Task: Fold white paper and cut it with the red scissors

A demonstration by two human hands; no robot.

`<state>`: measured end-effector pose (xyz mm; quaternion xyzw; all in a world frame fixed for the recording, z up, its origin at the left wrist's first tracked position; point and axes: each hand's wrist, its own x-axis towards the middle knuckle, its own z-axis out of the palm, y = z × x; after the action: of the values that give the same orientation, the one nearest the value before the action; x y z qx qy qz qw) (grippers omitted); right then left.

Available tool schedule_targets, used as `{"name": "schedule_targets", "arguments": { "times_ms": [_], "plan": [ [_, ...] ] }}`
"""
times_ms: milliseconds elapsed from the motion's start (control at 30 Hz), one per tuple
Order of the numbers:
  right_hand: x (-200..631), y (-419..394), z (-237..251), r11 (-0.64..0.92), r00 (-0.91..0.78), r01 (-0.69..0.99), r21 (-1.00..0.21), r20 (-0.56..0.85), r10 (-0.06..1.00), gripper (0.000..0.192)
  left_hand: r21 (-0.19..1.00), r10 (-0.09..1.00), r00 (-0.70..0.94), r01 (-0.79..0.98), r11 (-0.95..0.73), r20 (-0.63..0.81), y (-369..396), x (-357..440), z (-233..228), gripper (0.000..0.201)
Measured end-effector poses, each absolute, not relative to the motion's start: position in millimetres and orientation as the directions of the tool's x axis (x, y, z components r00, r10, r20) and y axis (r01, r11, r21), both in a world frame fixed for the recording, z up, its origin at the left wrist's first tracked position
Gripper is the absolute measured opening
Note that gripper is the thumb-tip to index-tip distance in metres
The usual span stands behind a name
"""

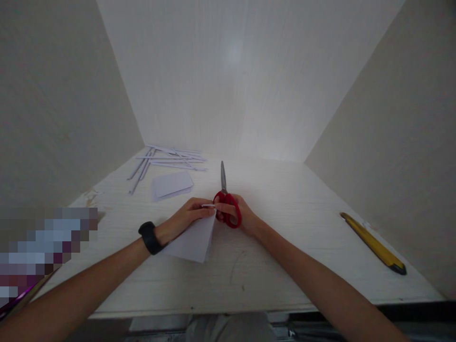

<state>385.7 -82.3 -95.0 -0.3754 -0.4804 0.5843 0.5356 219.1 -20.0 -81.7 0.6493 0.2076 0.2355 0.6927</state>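
At the centre of the frame, the right hand (245, 217) has its fingers through the red handles of one pair of scissors (225, 199), whose grey blades lie together and point toward the top of the frame. Just to its left, the left hand (188, 217) pinches the upper corner of one folded sheet of white paper (195, 242), thumb and fingers pressed together on it; the sheet hangs down toward the lower centre and rests on the desk (285, 199). The two hands touch where paper and scissor handles meet. A single black band (150, 237) circles the left wrist. Above and left of the hands lies one more folded piece of paper (172, 184), flat on the desk. Beyond it, toward the upper left, is a loose scatter of narrow paper strips (167, 159), too overlapped to count exactly. At the right of the frame, well apart, lies one yellow utility knife (374, 243).
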Motion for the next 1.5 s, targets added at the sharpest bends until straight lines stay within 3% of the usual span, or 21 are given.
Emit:
{"name": "schedule_targets", "arguments": {
  "times_ms": [633,933,1233,1500],
  "plan": [
    [385.4,-78.2,-95.6,0.154,0.133,-0.09,-0.984,0.141,0.981,0.02,0.99,0.618,0.78,-0.14,0.014,0.101,-23.4,217.3,-83.1,0.021],
    [382.7,-90.3,-86.5,0.15,0.079,-0.07,-0.986,0.144,0.986,0.017,0.993,0.661,0.743,-0.112,-0.023,0.099,-22.7,215.4,-79.4,0.024],
    [381.9,-120.2,-87.0,0.0,-0.072,-0.162,-0.987,0.012,0.997,0.025,0.994,0.691,0.715,-0.072,-0.077,0.105,-34.6,218.4,-78.4,0.025],
    [384.8,-126.2,-82.7,-0.054,-0.16,-0.123,-0.991,-0.034,0.987,0.02,0.996,0.696,0.714,-0.007,-0.09,0.068,-43.6,223.6,-70.8,0.024]
  ]
}}
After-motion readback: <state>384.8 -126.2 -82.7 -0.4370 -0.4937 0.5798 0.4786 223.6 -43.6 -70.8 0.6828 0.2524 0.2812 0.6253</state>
